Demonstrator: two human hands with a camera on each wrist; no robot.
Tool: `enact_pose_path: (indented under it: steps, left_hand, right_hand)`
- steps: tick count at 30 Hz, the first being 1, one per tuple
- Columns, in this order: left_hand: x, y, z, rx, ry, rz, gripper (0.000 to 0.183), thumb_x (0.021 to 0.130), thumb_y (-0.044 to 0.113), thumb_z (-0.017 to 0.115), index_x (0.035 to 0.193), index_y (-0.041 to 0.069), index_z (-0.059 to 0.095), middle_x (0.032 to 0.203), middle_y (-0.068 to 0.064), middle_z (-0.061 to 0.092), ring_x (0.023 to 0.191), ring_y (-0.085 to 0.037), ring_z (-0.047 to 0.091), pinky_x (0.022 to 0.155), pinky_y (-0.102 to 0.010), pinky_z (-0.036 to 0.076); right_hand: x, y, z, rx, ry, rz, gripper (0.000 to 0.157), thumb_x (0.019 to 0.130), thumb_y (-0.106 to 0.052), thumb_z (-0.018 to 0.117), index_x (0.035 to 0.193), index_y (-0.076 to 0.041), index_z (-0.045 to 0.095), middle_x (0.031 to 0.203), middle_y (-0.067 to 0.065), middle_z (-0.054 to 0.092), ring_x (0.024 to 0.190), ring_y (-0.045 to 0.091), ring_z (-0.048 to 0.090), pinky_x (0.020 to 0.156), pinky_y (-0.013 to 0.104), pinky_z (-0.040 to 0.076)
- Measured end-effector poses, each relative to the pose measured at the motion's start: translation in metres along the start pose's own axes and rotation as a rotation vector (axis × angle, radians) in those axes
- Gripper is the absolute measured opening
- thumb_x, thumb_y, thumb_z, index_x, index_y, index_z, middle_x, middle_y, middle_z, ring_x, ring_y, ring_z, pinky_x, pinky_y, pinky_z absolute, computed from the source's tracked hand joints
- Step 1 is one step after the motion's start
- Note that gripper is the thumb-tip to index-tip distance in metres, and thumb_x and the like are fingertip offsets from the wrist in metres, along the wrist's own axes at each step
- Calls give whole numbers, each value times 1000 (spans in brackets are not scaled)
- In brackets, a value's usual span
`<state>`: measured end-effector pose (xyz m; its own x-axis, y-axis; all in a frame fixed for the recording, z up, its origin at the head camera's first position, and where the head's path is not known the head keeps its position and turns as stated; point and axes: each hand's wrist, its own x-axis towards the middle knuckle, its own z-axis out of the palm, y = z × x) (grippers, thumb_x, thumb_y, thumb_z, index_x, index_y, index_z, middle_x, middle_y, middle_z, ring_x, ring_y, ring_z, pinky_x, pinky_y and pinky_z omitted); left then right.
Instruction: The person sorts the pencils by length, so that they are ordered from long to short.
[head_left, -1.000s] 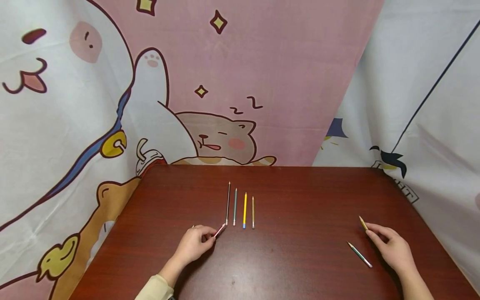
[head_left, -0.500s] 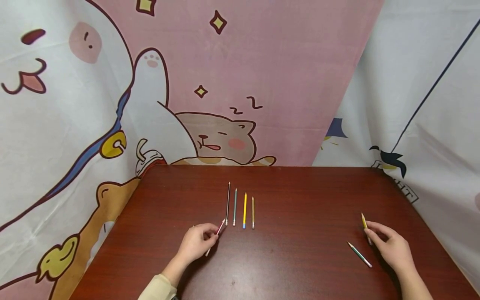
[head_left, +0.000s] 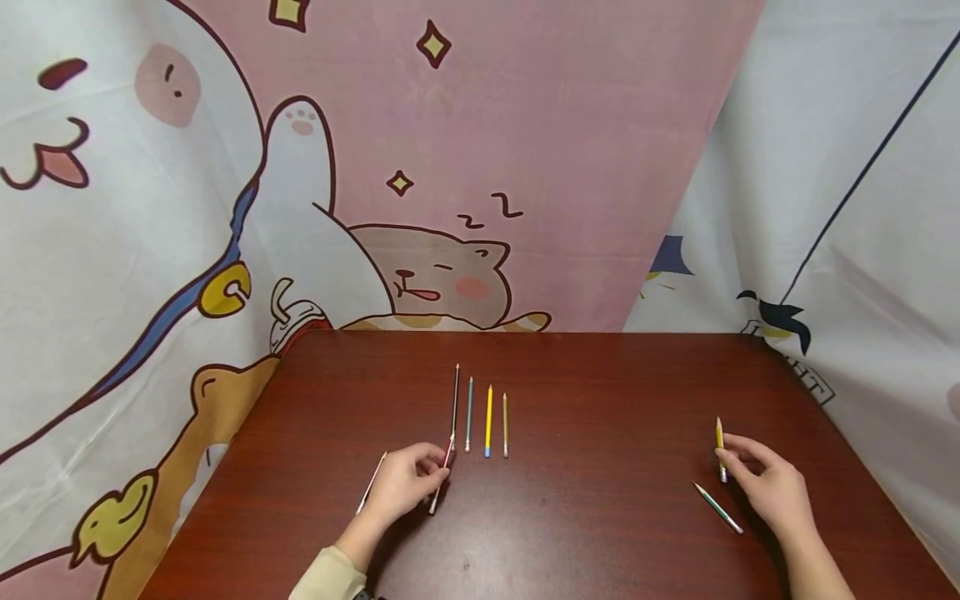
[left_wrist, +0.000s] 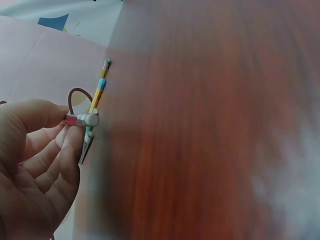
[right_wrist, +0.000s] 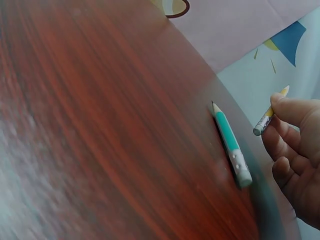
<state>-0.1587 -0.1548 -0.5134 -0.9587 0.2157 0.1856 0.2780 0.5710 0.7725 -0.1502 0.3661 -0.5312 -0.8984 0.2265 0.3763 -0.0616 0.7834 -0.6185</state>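
My left hand (head_left: pixel 408 483) pinches a red pencil (head_left: pixel 437 498) between thumb and fingers, its far end close to the near end of a black pencil (head_left: pixel 455 400). In the left wrist view the white eraser end of the red pencil (left_wrist: pixel 82 120) faces the camera. Over on the right, my right hand (head_left: pixel 776 492) pinches a short yellow pencil (head_left: pixel 719 437), tip pointing away from me. Its eraser end shows in the right wrist view below the thumb. A green pencil (head_left: pixel 717 508) lies slanted on the table, just left of that hand.
Beside the black pencil stand a teal pencil (head_left: pixel 470 417), a yellow pencil with a blue end (head_left: pixel 489 421) and a shorter gold-coloured pencil (head_left: pixel 506 425), in a row. Another thin pencil (head_left: pixel 372 483) lies left of my left hand. Patterned cloth hangs behind the brown table (head_left: pixel 600 400).
My left hand has shifted right, turning the red pencil to point more straight away; a pencil left of it has come into view. My right hand has turned the short yellow pencil and moved slightly left.
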Motion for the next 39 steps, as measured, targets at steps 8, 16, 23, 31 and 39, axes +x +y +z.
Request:
enact_pose_path:
  steps: [8,16,23,31,39]
  left_hand:
    - [8,6,12,-17,17,-13,13,82,9,77,92,7,70,70,5,66,54,-3,57,45,-23,46]
    - [15,12,26,-51,61,8,12,81,10,79,90,4,73,69,5,67,58,-4,59,50,-21,46]
    - [21,16,40,-83,109,31,12,80,8,79,89,5,72,69,3,66,59,-3,58,51,-21,48]
    - [27,27,52,-125,115,44,13,81,9,78,91,3,72,67,2,67,56,-2,57,47,-19,46]
    - [36,41,63,-133,115,13,16,81,10,78,94,2,72,66,1,67,44,-6,57,42,-22,47]
  right_hand:
    - [-1,-10,6,42,11,11,21,86,-14,77,106,-7,72,75,-21,61,66,-12,50,58,16,37]
    - [-4,-21,13,54,0,27,22,87,-16,77,107,-8,73,76,-12,66,66,-9,52,58,15,39]
    - [-6,-30,19,90,28,-5,21,84,-12,79,105,-8,74,74,-13,65,65,-8,52,60,14,39]
    - [-10,-41,26,113,19,-21,21,84,-10,78,104,-7,74,74,-11,65,65,-5,53,58,14,39]
    - [-13,-54,30,137,-9,-13,22,85,-13,78,106,-8,74,76,-10,66,68,-5,55,59,13,41]
